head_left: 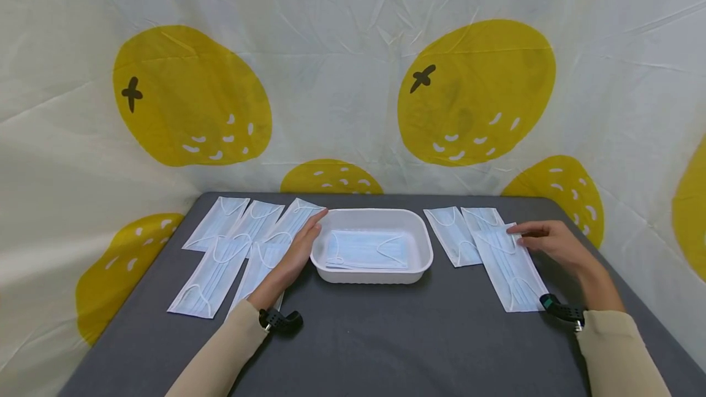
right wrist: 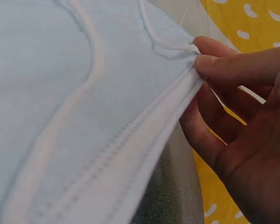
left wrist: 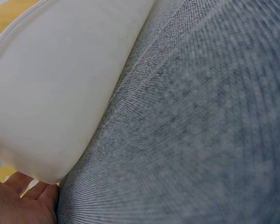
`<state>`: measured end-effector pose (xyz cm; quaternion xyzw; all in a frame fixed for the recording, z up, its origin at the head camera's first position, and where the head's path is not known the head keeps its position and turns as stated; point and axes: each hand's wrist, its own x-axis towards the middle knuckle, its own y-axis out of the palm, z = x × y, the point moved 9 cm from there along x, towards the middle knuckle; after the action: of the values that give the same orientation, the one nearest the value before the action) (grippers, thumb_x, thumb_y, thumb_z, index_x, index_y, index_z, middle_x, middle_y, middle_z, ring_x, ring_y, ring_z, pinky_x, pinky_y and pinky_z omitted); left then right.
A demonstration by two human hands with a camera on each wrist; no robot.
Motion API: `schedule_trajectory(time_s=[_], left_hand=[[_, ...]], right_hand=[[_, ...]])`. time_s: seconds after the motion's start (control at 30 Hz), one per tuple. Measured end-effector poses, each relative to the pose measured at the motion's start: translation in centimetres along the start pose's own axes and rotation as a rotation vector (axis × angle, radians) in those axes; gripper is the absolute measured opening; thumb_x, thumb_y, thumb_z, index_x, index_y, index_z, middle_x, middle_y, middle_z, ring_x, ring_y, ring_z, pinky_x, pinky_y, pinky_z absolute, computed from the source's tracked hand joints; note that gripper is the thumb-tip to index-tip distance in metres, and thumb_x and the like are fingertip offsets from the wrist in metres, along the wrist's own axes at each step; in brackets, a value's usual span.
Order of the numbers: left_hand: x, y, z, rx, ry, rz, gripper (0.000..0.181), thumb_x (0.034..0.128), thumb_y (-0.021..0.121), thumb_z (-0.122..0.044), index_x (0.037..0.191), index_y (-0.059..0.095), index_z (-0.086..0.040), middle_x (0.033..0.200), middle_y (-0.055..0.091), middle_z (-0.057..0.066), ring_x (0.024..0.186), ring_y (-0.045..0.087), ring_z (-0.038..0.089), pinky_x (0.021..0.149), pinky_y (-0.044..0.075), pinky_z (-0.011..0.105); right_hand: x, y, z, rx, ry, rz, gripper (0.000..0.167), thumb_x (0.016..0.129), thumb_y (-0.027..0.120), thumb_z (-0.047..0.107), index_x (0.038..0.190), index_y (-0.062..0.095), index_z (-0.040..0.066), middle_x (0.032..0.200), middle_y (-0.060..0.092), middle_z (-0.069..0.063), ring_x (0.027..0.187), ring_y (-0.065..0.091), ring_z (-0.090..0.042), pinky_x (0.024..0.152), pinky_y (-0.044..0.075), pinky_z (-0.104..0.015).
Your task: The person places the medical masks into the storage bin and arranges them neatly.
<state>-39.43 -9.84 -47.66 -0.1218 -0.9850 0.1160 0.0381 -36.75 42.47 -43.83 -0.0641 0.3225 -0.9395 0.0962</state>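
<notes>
Holding 1 mask [head_left: 510,271] at right of table [head_left: 386,336]: far right corner pinched in right hand [head_left: 559,250], between thumb and fingers. Left hand [head_left: 295,259] unclenched, fingers extended, apparently touching left end of tray [head_left: 372,277], with nothing in its grasp. Possible slip of mask, from so small a hold on a thin, soft edge. Possible sagging or folding, from lifting by 1 corner only. Possible dragging of far mask [head_left: 480,216], from overlap or a snagged loop [right wrist: 94,56]. Chance of nudging tray, from too firm a push at its left end; chance of shifting left masks [head_left: 212,277], from left hand and sleeve [head_left: 220,354] sweeping across. Hidden: parts of left masks, behind left hand and sleeve; count there uncertain. Inside tray, tray mask [head_left: 366,250] visible on top; number beneath not readable. In left wrist view, only part of left hand in frame, with fingers partly behind tray. In right wrist view, loop blurred and near end of mask cut off; unable to tell number of layers in pinch, or contact between near end and table.
</notes>
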Motion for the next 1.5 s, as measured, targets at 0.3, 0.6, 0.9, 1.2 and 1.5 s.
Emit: schedule_trajectory(time_s=[0.3, 0.6, 0.9, 1.2, 1.5], left_hand=[[-0.2, 0.0, -0.2, -0.007, -0.012, -0.001, 0.048, 0.1138, 0.031, -0.034, 0.162, 0.033, -0.032, 0.172, 0.025, -0.004, 0.161, 0.016, 0.022, 0.131, 0.008, 0.056], [-0.2, 0.0, -0.3, -0.008, 0.0, -0.003, 0.048, 0.1137, 0.031, -0.034, 0.162, 0.034, -0.031, 0.171, 0.026, -0.003, 0.161, 0.018, 0.023, 0.131, 0.008, 0.055], [-0.2, 0.0, -0.3, -0.007, 0.003, -0.003, 0.049, 0.1137, 0.03, -0.033, 0.163, 0.033, -0.029, 0.172, 0.025, 0.0, 0.161, 0.017, 0.024, 0.131, 0.008, 0.056], [-0.2, 0.0, -0.3, -0.009, -0.002, 0.004, 0.049, 0.1135, 0.031, -0.033, 0.162, 0.033, -0.03, 0.172, 0.025, -0.002, 0.161, 0.017, 0.024, 0.131, 0.007, 0.056], [-0.3, 0.0, -0.1, -0.012, -0.002, 0.009, 0.049, 0.1135, 0.031, -0.034, 0.162, 0.033, -0.031, 0.172, 0.025, -0.002, 0.162, 0.016, 0.023, 0.131, 0.007, 0.056]], right_hand=[[0.2, -0.4, 0.3, -0.031, -0.027, -0.062, 0.032, 0.101, 0.065, 0.011, 0.127, 0.067, -0.008, 0.113, 0.071, 0.021, 0.099, 0.06, 0.002, 0.082, 0.049, -0.009], [0.3, -0.3, 0.2, -0.056, 0.003, -0.079, 0.043, 0.099, 0.069, 0.018, 0.135, 0.064, -0.005, 0.115, 0.06, 0.033, 0.099, 0.058, 0.006, 0.082, 0.05, -0.013], [0.4, -0.1, 0.9, -0.032, -0.063, -0.093, 0.036, 0.102, 0.063, 0.012, 0.131, 0.065, -0.01, 0.119, 0.065, 0.028, 0.102, 0.052, 0.007, 0.083, 0.042, -0.009], [0.4, 0.4, 0.5, -0.068, 0.062, -0.026, 0.058, 0.097, 0.071, 0.022, 0.146, 0.053, -0.003, 0.158, 0.037, -0.034, 0.126, 0.047, -0.036, 0.104, 0.045, -0.063], [0.0, -0.5, 1.1, -0.105, 0.053, -0.092, 0.056, 0.1, 0.069, 0.025, 0.147, 0.054, 0.001, 0.155, 0.043, -0.027, 0.098, 0.049, 0.004, 0.079, 0.045, -0.011]])
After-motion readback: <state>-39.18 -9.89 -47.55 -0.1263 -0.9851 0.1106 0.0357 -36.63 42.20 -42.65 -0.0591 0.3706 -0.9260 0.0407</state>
